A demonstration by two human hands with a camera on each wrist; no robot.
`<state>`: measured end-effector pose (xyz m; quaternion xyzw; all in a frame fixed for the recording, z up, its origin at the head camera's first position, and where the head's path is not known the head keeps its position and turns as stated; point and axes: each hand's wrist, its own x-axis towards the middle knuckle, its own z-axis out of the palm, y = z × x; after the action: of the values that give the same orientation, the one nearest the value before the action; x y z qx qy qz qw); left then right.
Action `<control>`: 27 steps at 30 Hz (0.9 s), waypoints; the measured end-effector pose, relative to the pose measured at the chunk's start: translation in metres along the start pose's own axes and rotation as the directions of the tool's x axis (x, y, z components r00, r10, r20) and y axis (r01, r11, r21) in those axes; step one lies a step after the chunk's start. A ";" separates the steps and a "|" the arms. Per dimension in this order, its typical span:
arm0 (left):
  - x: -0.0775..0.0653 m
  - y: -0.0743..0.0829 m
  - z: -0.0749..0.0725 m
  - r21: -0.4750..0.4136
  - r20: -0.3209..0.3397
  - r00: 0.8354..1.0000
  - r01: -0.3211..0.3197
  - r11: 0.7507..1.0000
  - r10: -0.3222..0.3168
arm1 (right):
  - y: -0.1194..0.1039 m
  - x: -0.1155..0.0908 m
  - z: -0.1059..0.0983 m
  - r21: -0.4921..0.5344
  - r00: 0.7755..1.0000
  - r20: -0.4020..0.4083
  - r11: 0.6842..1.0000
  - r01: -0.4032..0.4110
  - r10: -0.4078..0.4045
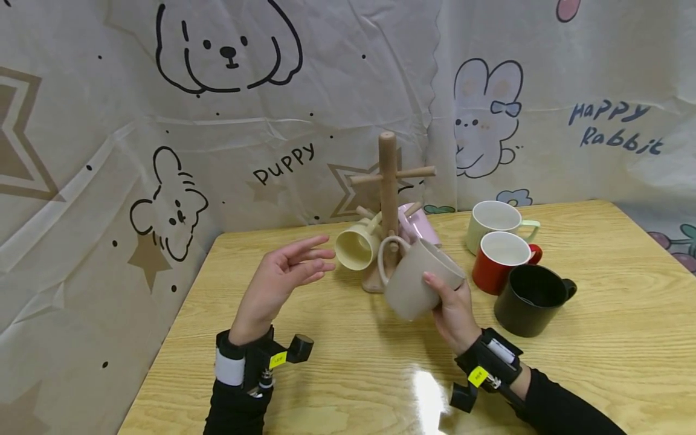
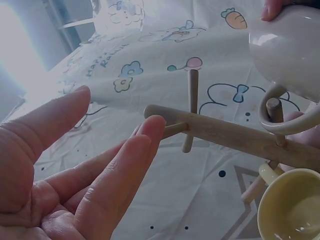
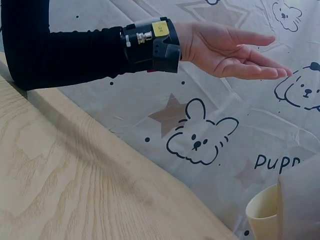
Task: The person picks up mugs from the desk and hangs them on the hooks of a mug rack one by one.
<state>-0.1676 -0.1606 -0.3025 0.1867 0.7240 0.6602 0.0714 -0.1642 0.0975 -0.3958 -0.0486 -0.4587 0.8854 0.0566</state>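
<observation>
My right hand [image 1: 455,315] grips a greyish-white mug [image 1: 414,285] by its body, thumb along the side. The mug tilts in front of a wooden mug rack [image 1: 388,187], its handle [image 2: 274,120] toward the post. In the left wrist view, a peg end [image 2: 273,104] shows inside that handle's loop. Hanging low on the rack are a yellow mug [image 1: 352,249] and a lilac mug [image 1: 421,225], the latter partly behind the post. My left hand [image 1: 283,275] hovers left of the yellow mug, fingers extended, holding nothing; the right wrist view also shows this left hand [image 3: 230,54].
To the right of the rack, a pale green mug [image 1: 474,234], a red mug [image 1: 486,272] and a black mug [image 1: 523,314] stand close together on the wooden table [image 1: 337,374]. A printed cloth [image 1: 261,121] hangs behind the table. The rack's upper pegs [image 1: 417,172] stick out sideways.
</observation>
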 end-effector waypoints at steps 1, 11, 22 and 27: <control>0.000 0.000 0.000 0.000 0.001 1.000 0.000 1.000 0.000 | 0.001 0.000 0.000 -0.001 1.000 -0.001 1.000 0.003 -0.003; 0.001 -0.001 0.001 -0.003 0.031 0.999 -0.013 1.000 0.013 | 0.010 0.008 0.000 0.032 0.999 0.009 0.999 0.044 -0.044; 0.002 -0.002 0.001 0.008 0.065 0.998 -0.006 1.000 0.005 | 0.022 0.009 -0.004 -0.042 0.999 0.021 0.999 -0.025 0.026; 0.002 -0.003 0.001 0.016 0.072 0.997 -0.010 1.000 0.009 | 0.030 0.008 -0.008 -0.087 0.999 0.023 0.996 -0.035 0.037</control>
<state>-0.1700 -0.1593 -0.3053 0.2145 0.7255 0.6473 0.0928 -0.1726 0.0880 -0.4250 -0.0486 -0.4964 0.8661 0.0330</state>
